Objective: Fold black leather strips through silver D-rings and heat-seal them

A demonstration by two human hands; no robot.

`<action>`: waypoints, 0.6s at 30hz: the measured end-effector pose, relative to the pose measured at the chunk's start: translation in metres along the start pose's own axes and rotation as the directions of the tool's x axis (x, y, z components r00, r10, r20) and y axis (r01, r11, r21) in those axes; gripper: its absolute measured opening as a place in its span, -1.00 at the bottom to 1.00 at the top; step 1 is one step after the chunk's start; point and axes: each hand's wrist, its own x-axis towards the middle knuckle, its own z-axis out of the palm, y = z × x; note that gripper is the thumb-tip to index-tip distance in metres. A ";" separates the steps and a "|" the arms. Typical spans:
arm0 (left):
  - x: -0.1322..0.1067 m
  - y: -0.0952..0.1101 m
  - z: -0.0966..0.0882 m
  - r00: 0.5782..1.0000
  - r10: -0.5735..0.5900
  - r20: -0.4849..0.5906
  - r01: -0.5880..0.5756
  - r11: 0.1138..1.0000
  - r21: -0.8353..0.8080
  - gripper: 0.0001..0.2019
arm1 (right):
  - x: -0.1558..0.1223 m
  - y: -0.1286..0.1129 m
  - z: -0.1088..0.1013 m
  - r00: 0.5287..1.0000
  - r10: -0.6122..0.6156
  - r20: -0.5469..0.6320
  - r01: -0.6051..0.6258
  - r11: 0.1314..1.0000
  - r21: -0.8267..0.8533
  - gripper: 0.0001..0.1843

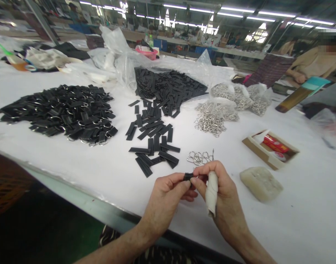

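Observation:
Between my two hands is a short black strap piece [188, 176], pinched at both ends near the table's front edge. My left hand [168, 196] closes thumb and fingers on its left side. My right hand [220, 190] pinches its right side; one finger wears a pale wrap [211, 192]. Whether a ring sits in the strap is hidden by the fingers. Just beyond lie several loose metal rings [199, 157]. Flat black strap pieces [157, 143] are scattered to the left of these, leading back to a large heap of straps [168, 86].
At left stands a pile of straps with rings [66, 113]. Metal rings spill from clear bags [212, 121] at right. A small open box [272, 148] and a pale waxy block [260, 184] lie near my right hand. Another person [313, 66] is at the far right.

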 end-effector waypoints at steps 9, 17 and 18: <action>0.001 0.011 -0.002 0.999 0.027 -0.045 -0.010 0.937 0.350 -0.81 | 0.000 0.001 -0.005 0.999 -0.034 0.008 0.035 0.994 -0.105 -0.92; 0.003 0.013 0.000 0.999 0.016 0.031 -0.022 0.979 0.204 -0.82 | 0.003 -0.003 -0.009 1.000 -0.018 0.013 0.019 0.999 -0.038 -0.90; 0.004 0.013 0.001 0.999 0.005 0.054 -0.013 0.989 0.149 -0.82 | 0.003 -0.003 -0.009 1.000 -0.011 0.013 0.011 1.000 -0.028 -0.90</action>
